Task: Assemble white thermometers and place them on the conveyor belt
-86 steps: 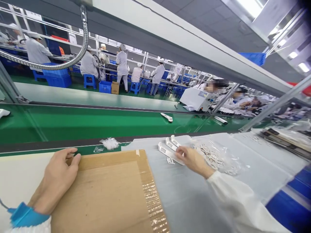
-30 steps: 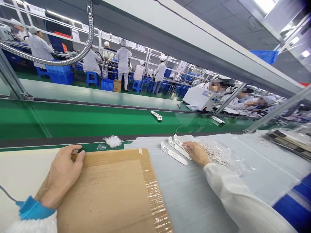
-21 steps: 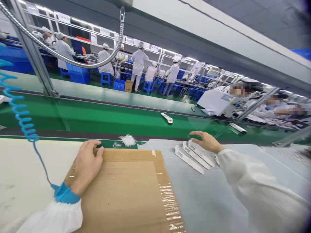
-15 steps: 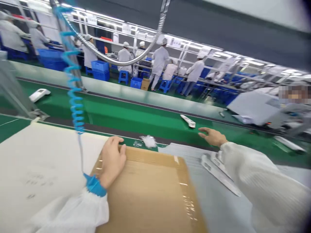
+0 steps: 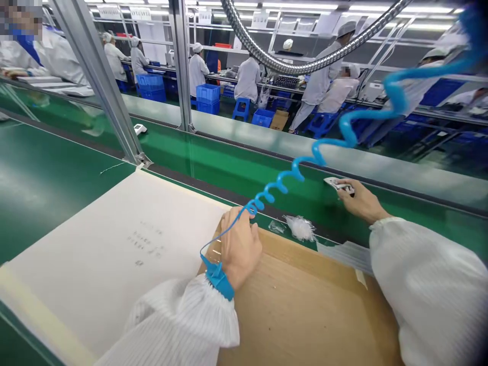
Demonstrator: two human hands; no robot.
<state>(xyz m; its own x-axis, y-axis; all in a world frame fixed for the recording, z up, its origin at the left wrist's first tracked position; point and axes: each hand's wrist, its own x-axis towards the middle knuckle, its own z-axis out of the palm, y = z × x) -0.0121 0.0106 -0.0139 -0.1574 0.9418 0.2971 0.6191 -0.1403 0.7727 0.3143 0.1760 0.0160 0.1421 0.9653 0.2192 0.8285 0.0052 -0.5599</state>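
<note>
My left hand (image 5: 241, 249) rests on the upper left edge of a brown cardboard box (image 5: 305, 305), fingers bent over its rim; a blue strap with a coiled blue cord (image 5: 282, 182) is round the wrist. Out over the green belt (image 5: 236, 165), my right hand (image 5: 360, 201) grips one end of a small white device (image 5: 339, 186) between thumb and fingers. Small clear plastic bags (image 5: 301, 227) lie between the box and the belt. A large white sheet (image 5: 110, 244) with faint marks lies left of the box.
A metal post (image 5: 97, 81) rises at the left, another (image 5: 180, 66) behind it. Another white device (image 5: 140, 129) lies on the belt near the posts. A metal hose (image 5: 290, 68) hangs overhead. People in white coats work beyond, among blue crates (image 5: 208, 96).
My right hand has closed on the white device that lay on the belt. The view has turned left, and the coiled cord now stretches toward the upper right. My left hand stays at the box edge.
</note>
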